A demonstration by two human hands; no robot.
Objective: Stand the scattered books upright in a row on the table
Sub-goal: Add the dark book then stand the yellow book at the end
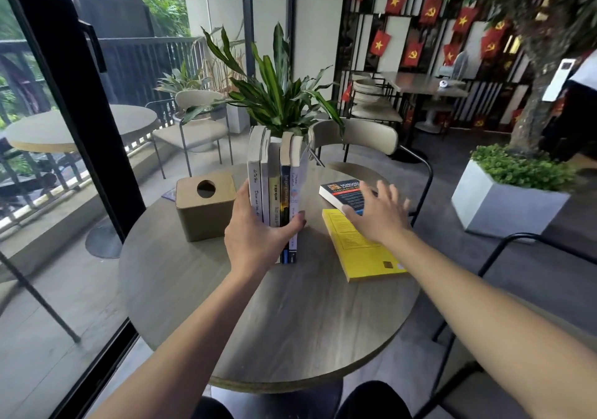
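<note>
Five books (278, 192) stand upright at frame centre, clamped by your left hand (258, 234); two lie flat at centre right under your spread, empty right hand (376, 215).

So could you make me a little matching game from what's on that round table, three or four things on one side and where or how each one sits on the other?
Things:
1. yellow book
2. black-covered book
3. tissue box
4. row of books

States:
A. standing upright, gripped by the left hand
B. lying flat, nearest the table's right edge, in front of the other flat book
C. left of the standing books
D. lying flat, partly under the open right hand

Pairs: 1-B, 2-D, 3-C, 4-A
</note>
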